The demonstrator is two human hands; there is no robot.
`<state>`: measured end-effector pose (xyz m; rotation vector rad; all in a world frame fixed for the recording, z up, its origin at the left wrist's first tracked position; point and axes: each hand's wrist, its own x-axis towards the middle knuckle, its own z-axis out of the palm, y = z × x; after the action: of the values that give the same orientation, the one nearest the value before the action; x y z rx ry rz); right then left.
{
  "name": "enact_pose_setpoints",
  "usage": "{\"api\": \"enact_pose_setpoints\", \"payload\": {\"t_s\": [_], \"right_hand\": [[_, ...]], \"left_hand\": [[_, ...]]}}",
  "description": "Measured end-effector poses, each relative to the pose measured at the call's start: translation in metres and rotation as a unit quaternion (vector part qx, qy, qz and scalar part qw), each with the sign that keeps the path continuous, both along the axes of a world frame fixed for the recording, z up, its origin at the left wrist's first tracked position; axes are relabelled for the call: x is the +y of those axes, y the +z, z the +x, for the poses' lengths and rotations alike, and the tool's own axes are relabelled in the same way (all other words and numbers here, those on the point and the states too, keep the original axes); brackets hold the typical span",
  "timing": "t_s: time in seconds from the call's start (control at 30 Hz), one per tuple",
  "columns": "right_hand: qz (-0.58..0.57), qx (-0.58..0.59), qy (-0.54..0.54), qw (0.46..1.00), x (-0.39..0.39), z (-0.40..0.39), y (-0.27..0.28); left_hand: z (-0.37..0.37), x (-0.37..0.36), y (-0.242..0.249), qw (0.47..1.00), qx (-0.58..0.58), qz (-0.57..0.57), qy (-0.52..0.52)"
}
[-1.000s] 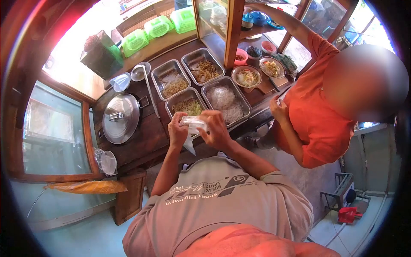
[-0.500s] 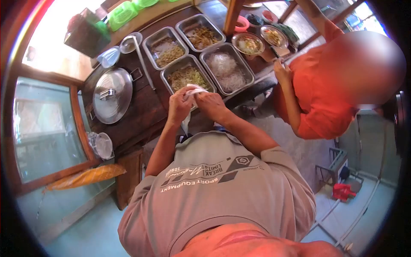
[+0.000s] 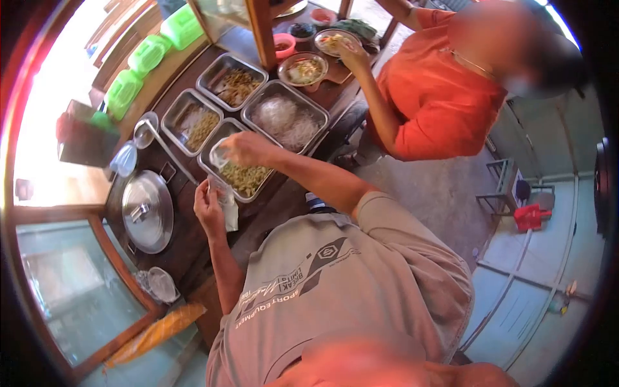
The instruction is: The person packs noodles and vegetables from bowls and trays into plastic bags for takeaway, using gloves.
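Observation:
My left hand point(image 3: 209, 208) is closed on a thin, translucent plastic bag point(image 3: 227, 205) that hangs beside the near corner of a metal tray. Over that tray point(image 3: 263, 187), which holds chopped yellow-green food point(image 3: 244, 178), reaches my right hand point(image 3: 250, 149), palm down. Its fingers are closed round a whitish, translucent piece of plastic point(image 3: 219, 155), partly hidden by them. Just beyond lies a tray of white noodles point(image 3: 284, 119). Two more trays, one with pale chopped food point(image 3: 200, 122) and one with browned food point(image 3: 235, 87), stand farther back.
A metal lid point(image 3: 148, 213), a long-handled utensil point(image 3: 171, 153) and a clear plastic cup point(image 3: 124, 160) lie on the left of the wooden table. Green containers point(image 3: 148, 55) line the back. At right, a person in orange point(image 3: 432, 97) reaches over plates of food point(image 3: 303, 69).
My hands have separated: the left moved left with the plastic bag, and the right reached over the yellow-green food. The camera view has turned. The co-worker's hand is now over a plate.

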<state>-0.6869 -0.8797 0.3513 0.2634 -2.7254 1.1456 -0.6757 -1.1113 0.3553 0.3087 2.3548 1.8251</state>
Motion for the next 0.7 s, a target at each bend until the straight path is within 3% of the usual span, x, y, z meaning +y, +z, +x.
{"api": "enact_pose_setpoints", "payload": {"t_s": [0.07,0.17,0.27,0.33,0.4,0.53,0.63,0.7], "right_hand": [[-0.150,0.146,0.042,0.977,-0.022,0.018,0.001],[-0.300,-0.064,0.127,0.943,-0.023,0.050,0.013],[-0.274,-0.192,0.102,0.937,-0.005,0.055,0.003],[-0.265,-0.137,0.076,0.952,0.006,0.064,-0.001],[-0.316,-0.142,0.037,0.937,0.016,0.070,0.000],[-0.399,-0.133,-0.036,0.907,0.039,0.083,0.024],[-0.418,-0.136,-0.074,0.895,0.052,0.094,0.039],[-0.446,-0.106,-0.089,0.884,0.054,0.099,0.037]], "left_hand": [[0.002,0.011,-0.004,0.997,0.020,0.066,-0.021],[0.012,0.029,0.018,0.996,0.047,0.071,-0.040],[0.011,0.033,0.024,0.990,0.112,-0.012,-0.086],[0.008,0.038,0.018,0.994,0.077,-0.001,-0.078],[0.003,0.043,0.028,0.988,0.105,-0.066,-0.087],[-0.002,0.060,0.046,0.994,-0.054,0.036,-0.085],[-0.001,0.076,0.053,0.970,-0.092,0.194,-0.115],[0.007,0.085,0.060,0.965,-0.126,0.192,-0.129]]}}
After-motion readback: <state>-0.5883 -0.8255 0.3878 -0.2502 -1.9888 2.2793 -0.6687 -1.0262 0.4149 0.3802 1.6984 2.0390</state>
